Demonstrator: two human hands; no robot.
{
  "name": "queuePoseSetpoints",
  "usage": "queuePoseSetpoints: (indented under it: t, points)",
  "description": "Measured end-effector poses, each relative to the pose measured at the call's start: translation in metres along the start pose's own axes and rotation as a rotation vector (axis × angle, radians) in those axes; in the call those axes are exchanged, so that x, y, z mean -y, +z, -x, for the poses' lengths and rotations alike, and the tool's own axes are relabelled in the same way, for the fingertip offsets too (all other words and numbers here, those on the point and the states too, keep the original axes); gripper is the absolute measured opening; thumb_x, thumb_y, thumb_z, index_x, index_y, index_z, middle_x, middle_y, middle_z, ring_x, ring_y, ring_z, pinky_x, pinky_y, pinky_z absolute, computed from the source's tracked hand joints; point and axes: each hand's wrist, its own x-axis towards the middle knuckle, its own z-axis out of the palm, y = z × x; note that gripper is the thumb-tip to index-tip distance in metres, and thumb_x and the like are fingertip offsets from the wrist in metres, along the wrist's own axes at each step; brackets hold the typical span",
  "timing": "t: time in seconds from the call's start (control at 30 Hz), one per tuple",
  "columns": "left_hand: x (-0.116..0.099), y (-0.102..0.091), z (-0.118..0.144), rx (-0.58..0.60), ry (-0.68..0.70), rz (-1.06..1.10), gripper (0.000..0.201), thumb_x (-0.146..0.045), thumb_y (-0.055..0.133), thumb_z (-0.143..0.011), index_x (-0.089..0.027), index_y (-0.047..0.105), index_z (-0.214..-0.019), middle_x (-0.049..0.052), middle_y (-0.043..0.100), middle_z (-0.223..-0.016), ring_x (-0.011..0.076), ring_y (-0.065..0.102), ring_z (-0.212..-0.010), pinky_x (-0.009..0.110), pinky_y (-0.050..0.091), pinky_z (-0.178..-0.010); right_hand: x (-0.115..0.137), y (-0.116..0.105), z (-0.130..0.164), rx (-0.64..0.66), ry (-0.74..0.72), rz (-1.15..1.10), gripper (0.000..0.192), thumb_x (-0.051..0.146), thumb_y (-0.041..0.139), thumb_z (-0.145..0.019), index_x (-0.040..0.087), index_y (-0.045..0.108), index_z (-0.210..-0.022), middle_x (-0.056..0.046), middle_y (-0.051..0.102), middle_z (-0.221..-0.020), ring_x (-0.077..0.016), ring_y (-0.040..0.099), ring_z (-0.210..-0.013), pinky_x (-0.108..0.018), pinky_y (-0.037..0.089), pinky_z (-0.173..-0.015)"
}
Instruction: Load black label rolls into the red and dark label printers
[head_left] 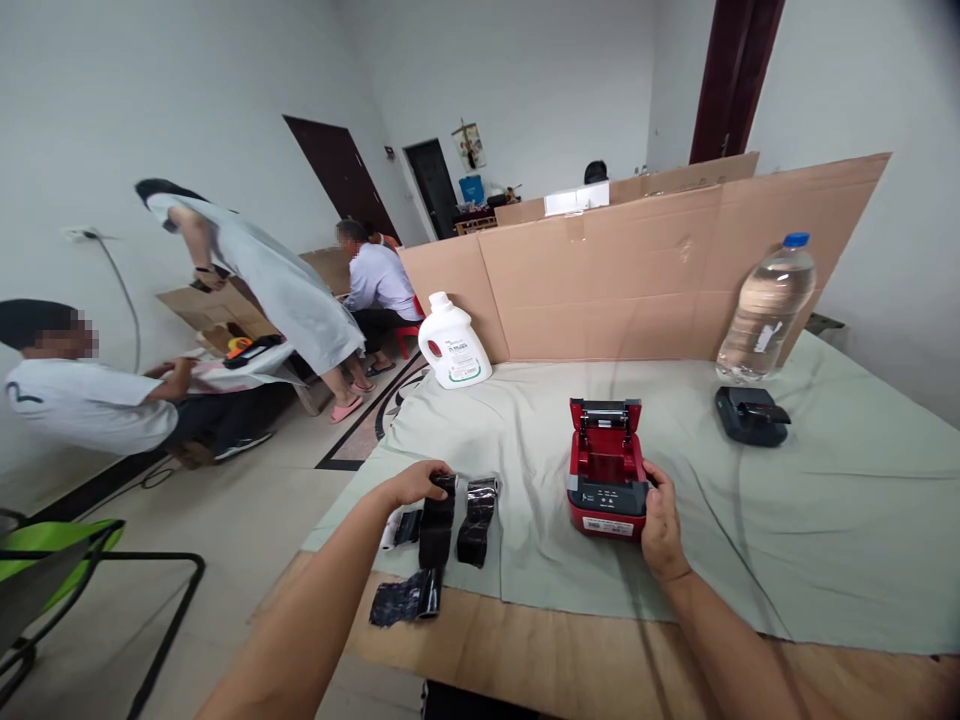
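My left hand (417, 484) is closed on the top end of a black ribbon roll (436, 535), whose loose strip hangs down flat on the cloth. Just right of it lies a second black ribbon roll (477, 522), and another, partly unrolled ribbon (409, 597) is nearer the table's front edge. A small white roll (390, 530) shows beside my left wrist. My right hand (662, 525) grips the right side of a red and black label printer (607, 480). The printer's lid (605, 414) stands raised, and its bay looks bare.
A pale green cloth (540, 570) covers most of the wooden table (480, 645). A cardboard partition (600, 285) borders the back, with a white jug (454, 345), a water bottle (766, 308) and a black device (751, 416) before it. Other people sit and stand at left, near a chair (82, 560).
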Motion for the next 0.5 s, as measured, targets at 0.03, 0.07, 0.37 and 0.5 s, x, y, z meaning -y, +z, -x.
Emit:
queuePoseSetpoints:
  t: [0.03, 0.07, 0.37, 0.5]
  points:
    - [0.001, 0.006, -0.002, -0.023, -0.009, -0.029, 0.040, -0.019, 0.063, -0.054, -0.016, 0.063, -0.094, 0.003, 0.067, -0.092, 0.0257, 0.060, -0.095, 0.034, 0.045, -0.086, 0.000, 0.000, 0.000, -0.003, 0.000, 0.003, 0.047, 0.048, 0.034, -0.093, 0.020, 0.044, -0.129, -0.012, 0.049, -0.132, -0.0265, 0.047, -0.121, -0.050, 0.036, -0.103]
    - [0.001, 0.011, -0.003, -0.050, -0.020, -0.068, 0.043, -0.018, 0.063, -0.054, -0.018, 0.063, -0.096, 0.004, 0.067, -0.097, 0.0273, 0.058, -0.101, 0.036, 0.043, -0.089, 0.000, 0.000, 0.000, -0.003, 0.002, 0.006, 0.047, 0.049, 0.034, -0.093, 0.020, 0.045, -0.129, -0.012, 0.050, -0.131, -0.0264, 0.047, -0.121, -0.050, 0.036, -0.103]
    - [-0.045, 0.043, -0.003, -0.238, 0.176, -0.396, 0.064, -0.013, 0.058, -0.061, -0.023, 0.051, -0.124, 0.009, 0.053, -0.129, 0.0296, 0.044, -0.121, 0.040, 0.036, -0.098, 0.002, 0.000, 0.001, 0.004, 0.012, 0.006, 0.046, 0.048, 0.033, -0.094, 0.021, 0.044, -0.129, -0.012, 0.049, -0.132, -0.0274, 0.046, -0.122, -0.054, 0.034, -0.104]
    - [-0.062, 0.060, -0.008, -0.118, 0.207, -0.361, 0.050, -0.009, 0.059, -0.060, -0.017, 0.062, -0.109, 0.013, 0.061, -0.111, 0.0324, 0.051, -0.111, 0.041, 0.037, -0.096, 0.003, 0.000, 0.001, 0.011, -0.038, 0.029, 0.044, 0.045, 0.031, -0.095, 0.021, 0.043, -0.130, -0.012, 0.050, -0.131, -0.0276, 0.048, -0.120, -0.054, 0.037, -0.102]
